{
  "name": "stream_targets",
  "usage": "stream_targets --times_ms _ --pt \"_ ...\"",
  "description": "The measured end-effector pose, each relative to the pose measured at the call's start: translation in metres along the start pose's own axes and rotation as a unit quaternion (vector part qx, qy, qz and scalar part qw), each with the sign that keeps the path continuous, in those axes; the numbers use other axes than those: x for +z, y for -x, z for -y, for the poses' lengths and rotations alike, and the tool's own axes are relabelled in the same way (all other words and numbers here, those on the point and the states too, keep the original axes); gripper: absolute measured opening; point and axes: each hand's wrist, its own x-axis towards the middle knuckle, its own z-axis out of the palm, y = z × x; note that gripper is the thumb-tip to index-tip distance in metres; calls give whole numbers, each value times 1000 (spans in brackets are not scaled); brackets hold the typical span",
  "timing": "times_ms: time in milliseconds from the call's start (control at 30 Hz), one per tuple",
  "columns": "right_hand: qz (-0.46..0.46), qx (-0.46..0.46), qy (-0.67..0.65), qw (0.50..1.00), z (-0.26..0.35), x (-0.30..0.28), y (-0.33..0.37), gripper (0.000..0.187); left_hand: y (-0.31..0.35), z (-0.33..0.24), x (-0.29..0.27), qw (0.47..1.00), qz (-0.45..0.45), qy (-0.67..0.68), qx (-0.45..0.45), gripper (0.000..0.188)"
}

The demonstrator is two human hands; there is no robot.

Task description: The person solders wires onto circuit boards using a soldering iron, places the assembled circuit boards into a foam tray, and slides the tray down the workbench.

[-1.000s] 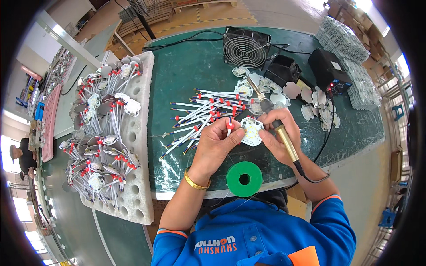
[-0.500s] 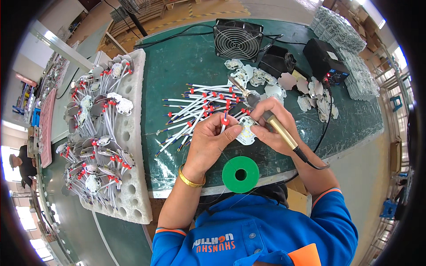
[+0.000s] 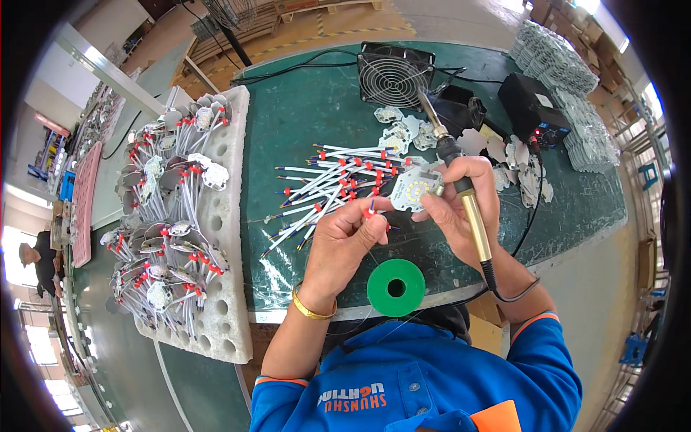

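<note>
Hands meet over a small LED board above the green mat, near the table's front edge.

Head view: the left hand [image 3: 345, 245] pinches a wire [image 3: 370, 209] with a red sleeve between thumb and forefinger, fingers closed on it. The right hand [image 3: 461, 209] grips a soldering iron [image 3: 461, 191], tip pointing away toward the fan [image 3: 394, 74], and its fingertips also hold the LED board [image 3: 414, 187], just right of the left fingertips. Beyond the fingers lies the wire pile [image 3: 331, 183]; below the wrists a green spool [image 3: 395, 287] sits at the table edge [image 3: 432, 299]. Left of the left hand, bare mat [image 3: 288, 129] runs to the foam tray [image 3: 223, 288]; right of the right hand, open mat reaches the far corner. Compared with half a second ago, the iron has swung up from slanting across the board to pointing away, and the board is lifted clear of the pile.
</note>
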Motion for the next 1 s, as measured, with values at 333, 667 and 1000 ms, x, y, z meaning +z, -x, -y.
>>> stream_targets --times_ms 333,667,1000 --pt "-7 -59 47 997 -4 18 -10 29 5 -5 0 998 66 11 -21 41" --pt "-22 -27 36 999 -8 18 -8 31 3 -2 -1 996 78 4 -31 48" --pt "-29 8 36 999 -8 17 -4 29 1 0 -1 995 73 16 -58 39"
